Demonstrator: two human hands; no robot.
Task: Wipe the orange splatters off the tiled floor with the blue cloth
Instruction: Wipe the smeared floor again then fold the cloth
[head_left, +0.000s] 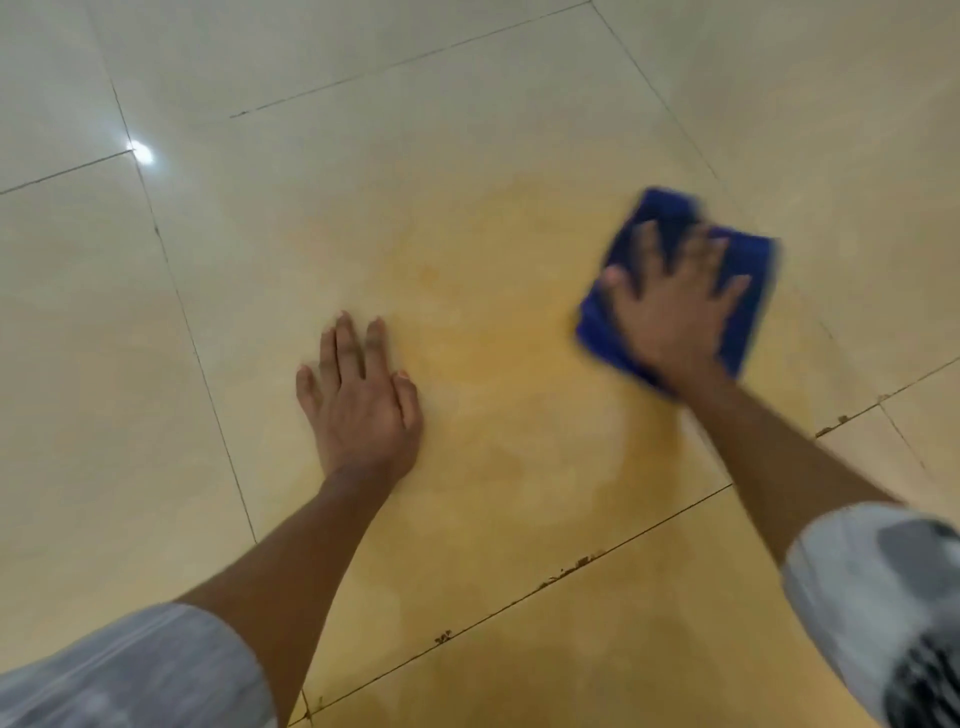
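A folded blue cloth (748, 291) lies on the tiled floor (260, 270) at the right. My right hand (675, 306) presses flat on it with fingers spread; hand and cloth are motion-blurred. A wide, smeared orange film (509, 364) covers the middle tile between my hands and reaches down past the grout line. My left hand (361, 400) rests flat on the floor at the film's left edge, fingers straight, holding nothing.
Dark grout lines (171, 275) cross the glossy cream tiles. Small orange-brown crumbs (566, 569) sit along the lower grout line. A bright light reflection (141, 151) shines at the upper left. Grey sleeves show at both bottom corners.
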